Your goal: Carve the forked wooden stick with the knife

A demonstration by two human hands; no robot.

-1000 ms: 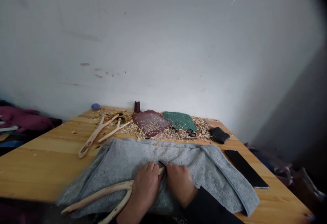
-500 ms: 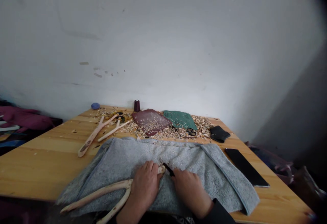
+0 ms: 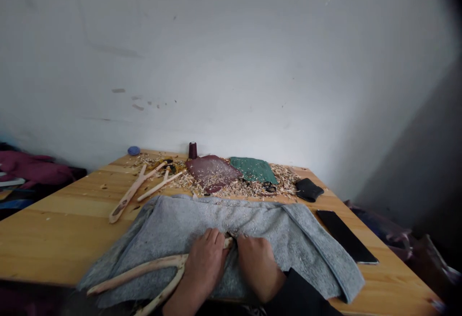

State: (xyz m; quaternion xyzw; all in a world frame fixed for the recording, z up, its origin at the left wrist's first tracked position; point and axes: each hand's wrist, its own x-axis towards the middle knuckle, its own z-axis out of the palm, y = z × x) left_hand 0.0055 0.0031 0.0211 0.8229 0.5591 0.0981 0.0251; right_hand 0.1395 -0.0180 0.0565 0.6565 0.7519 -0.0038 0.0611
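My left hand (image 3: 207,258) is wrapped round the stem of a peeled forked stick (image 3: 155,264). Its two prongs spread to the left over a grey cloth (image 3: 176,220), and the short cut end pokes out past my fingers. My right hand (image 3: 258,263) is closed on a knife, most of which my fingers hide. A dark bit of the blade shows at the stick's end, close beside my left fingertips. Both hands rest low over the cloth.
Wood shavings (image 3: 252,190) lie along the back of the table, around maroon (image 3: 212,169) and green (image 3: 252,169) sheets. Two forked sticks (image 3: 126,198) lie at left, a thread spool (image 3: 192,150) behind. A black pouch (image 3: 309,189) and a dark flat slab (image 3: 346,235) are right.
My right hand has turned and moved slightly left, closer to the stick's end. The knife blade, plain before, is now mostly hidden. My left hand keeps its hold.
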